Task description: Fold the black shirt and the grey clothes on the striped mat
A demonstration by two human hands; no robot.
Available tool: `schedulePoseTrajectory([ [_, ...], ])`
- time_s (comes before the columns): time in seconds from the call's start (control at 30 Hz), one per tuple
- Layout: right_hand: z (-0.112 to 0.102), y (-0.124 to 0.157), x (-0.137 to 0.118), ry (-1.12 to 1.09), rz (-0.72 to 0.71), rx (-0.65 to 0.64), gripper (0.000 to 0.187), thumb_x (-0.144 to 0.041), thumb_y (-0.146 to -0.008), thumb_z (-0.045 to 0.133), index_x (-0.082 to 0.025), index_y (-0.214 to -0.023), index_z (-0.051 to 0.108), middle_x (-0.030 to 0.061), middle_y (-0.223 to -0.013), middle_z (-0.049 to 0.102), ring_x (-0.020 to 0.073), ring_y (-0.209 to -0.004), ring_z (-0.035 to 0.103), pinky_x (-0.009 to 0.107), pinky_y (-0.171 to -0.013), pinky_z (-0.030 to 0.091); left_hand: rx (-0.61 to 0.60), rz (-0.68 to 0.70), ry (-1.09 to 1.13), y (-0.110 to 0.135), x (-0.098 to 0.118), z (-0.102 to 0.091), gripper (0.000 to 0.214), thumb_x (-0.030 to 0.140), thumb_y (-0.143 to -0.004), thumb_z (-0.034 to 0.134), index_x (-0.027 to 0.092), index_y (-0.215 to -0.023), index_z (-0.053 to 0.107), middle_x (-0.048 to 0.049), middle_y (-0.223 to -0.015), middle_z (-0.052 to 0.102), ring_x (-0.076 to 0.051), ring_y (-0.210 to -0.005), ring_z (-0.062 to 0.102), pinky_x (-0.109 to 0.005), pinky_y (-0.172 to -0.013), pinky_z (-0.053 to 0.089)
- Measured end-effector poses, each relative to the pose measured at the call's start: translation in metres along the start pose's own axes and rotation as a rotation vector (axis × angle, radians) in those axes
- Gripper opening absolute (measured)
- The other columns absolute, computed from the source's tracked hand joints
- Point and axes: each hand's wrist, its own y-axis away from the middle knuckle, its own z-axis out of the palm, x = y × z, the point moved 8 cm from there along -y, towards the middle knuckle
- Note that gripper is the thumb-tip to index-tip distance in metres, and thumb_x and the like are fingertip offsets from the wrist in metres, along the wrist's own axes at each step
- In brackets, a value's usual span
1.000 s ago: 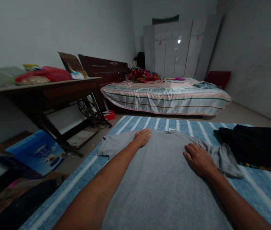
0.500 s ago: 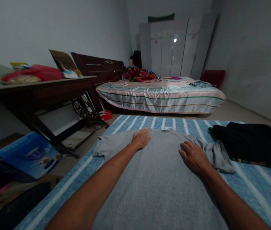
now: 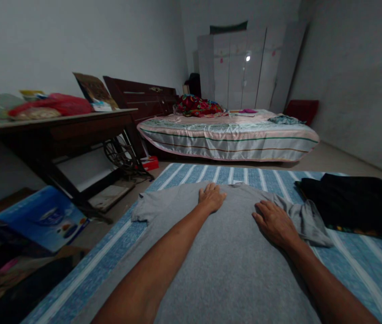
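Observation:
A grey T-shirt (image 3: 224,261) lies spread out on a blue-and-white striped sheet (image 3: 362,279), its collar toward the far edge. My left hand (image 3: 212,198) rests flat on the upper chest of the shirt, just left of the collar, fingers stretched out. On the right side of the chest, near the shoulder, lies my right hand (image 3: 275,222), palm down with its thumb apart. The left sleeve lies fairly flat, while the right sleeve is rumpled. Neither hand grips anything.
Folded black cloth (image 3: 352,204) lies on the sheet at the right. Beyond stands a bed (image 3: 231,135) before a wardrobe (image 3: 238,72). At left are a sewing-machine table (image 3: 76,119) bearing bags, and a blue box (image 3: 47,218) below it.
My left hand has slid to the right across the shirt, toward the collar. The shirt's left side now shows further out past my forearm. My right hand has stayed in place.

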Motion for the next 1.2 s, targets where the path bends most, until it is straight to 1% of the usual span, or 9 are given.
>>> schedulePoseTrajectory([
  [0.13, -0.002, 0.0, -0.003, 0.009, 0.003, -0.001, 0.035, -0.039, -0.093, 0.037, -0.018, -0.112, 0.058, 0.0118, -0.122, 0.056, 0.0252, -0.113, 0.05, 0.038, -0.096, 0.038, 0.076, -0.003, 0.008, 0.002, 0.006, -0.004, 0.044, 0.035, -0.094, 0.03, 0.009, -0.126, 0.045, -0.0227, -0.145, 0.033, -0.034, -0.136, 0.026, -0.057, -0.105, 0.023],
  [0.3, -0.007, 0.001, -0.005, 0.004, -0.004, 0.016, 0.032, -0.038, -0.093, 0.038, -0.019, -0.109, 0.058, 0.0111, -0.12, 0.056, 0.0249, -0.108, 0.052, 0.038, -0.093, 0.039, 0.034, 0.312, 0.049, 0.01, 0.068, 0.006, 0.043, 0.035, -0.095, 0.031, 0.018, -0.133, 0.041, -0.0078, -0.152, 0.028, -0.02, -0.14, 0.019, -0.037, -0.114, 0.019],
  [0.4, -0.002, 0.002, -0.002, 0.001, -0.016, 0.013, 0.033, -0.038, -0.092, 0.038, -0.019, -0.109, 0.059, 0.0116, -0.12, 0.056, 0.0255, -0.109, 0.053, 0.039, -0.093, 0.039, -0.051, 0.421, 0.058, 0.006, 0.093, 0.019, 0.045, 0.037, -0.096, 0.028, 0.021, -0.137, 0.037, -0.004, -0.152, 0.029, -0.018, -0.14, 0.02, -0.038, -0.114, 0.02],
  [0.5, 0.005, 0.002, 0.003, -0.012, -0.028, 0.018, 0.034, -0.04, -0.091, 0.039, -0.02, -0.111, 0.059, 0.0115, -0.121, 0.057, 0.0263, -0.11, 0.053, 0.04, -0.092, 0.04, -0.124, 0.414, 0.049, -0.002, 0.095, 0.028, 0.047, 0.042, -0.095, 0.027, 0.022, -0.136, 0.039, -0.0061, -0.15, 0.032, -0.022, -0.139, 0.024, -0.049, -0.112, 0.022],
  [0.6, 0.009, 0.002, 0.006, -0.014, -0.022, 0.029, 0.037, -0.041, -0.091, 0.039, -0.019, -0.114, 0.058, 0.012, -0.124, 0.056, 0.0274, -0.113, 0.052, 0.041, -0.094, 0.039, -0.117, 0.372, 0.042, 0.0, 0.087, 0.025, 0.049, 0.043, -0.095, 0.025, 0.018, -0.135, 0.04, -0.0106, -0.151, 0.029, -0.024, -0.139, 0.024, -0.051, -0.111, 0.022],
  [0.77, 0.01, 0.003, 0.004, -0.001, -0.026, 0.014, 0.038, -0.041, -0.091, 0.037, -0.018, -0.112, 0.059, 0.0132, -0.123, 0.056, 0.0282, -0.112, 0.052, 0.042, -0.094, 0.039, -0.081, 0.324, 0.013, 0.045, 0.046, -0.001, 0.041, 0.036, -0.093, 0.037, 0.013, -0.125, 0.049, -0.0148, -0.147, 0.035, -0.025, -0.137, 0.029, -0.045, -0.112, 0.025],
  [0.9, 0.009, 0.003, 0.004, -0.015, -0.03, 0.022, 0.037, -0.04, -0.091, 0.039, -0.018, -0.112, 0.059, 0.0125, -0.122, 0.057, 0.0277, -0.112, 0.052, 0.042, -0.093, 0.04, -0.038, 0.275, -0.01, 0.107, -0.024, -0.029, 0.034, 0.029, -0.093, 0.036, 0.015, -0.12, 0.053, -0.0123, -0.144, 0.042, -0.021, -0.134, 0.035, -0.04, -0.112, 0.027],
  [1.07, 0.008, 0.003, 0.003, -0.004, -0.029, 0.011, 0.039, -0.04, -0.092, 0.035, -0.017, -0.113, 0.058, 0.0123, -0.121, 0.057, 0.0276, -0.111, 0.053, 0.042, -0.093, 0.041, -0.03, 0.041, -0.043, 0.17, -0.125, -0.043, 0.044, 0.03, -0.093, 0.03, 0.018, -0.131, 0.048, -0.008, -0.144, 0.042, -0.019, -0.134, 0.036, -0.038, -0.113, 0.027],
  [1.2, 0.01, 0.004, 0.005, 0.008, -0.054, 0.003, 0.039, -0.041, -0.092, 0.035, -0.017, -0.111, 0.059, 0.0129, -0.12, 0.057, 0.0271, -0.109, 0.054, 0.04, -0.091, 0.041, -0.031, -0.001, -0.08, 0.192, -0.155, -0.044, 0.048, 0.034, -0.094, 0.028, 0.018, -0.135, 0.046, -0.0064, -0.145, 0.041, -0.019, -0.135, 0.034, -0.036, -0.113, 0.026],
])
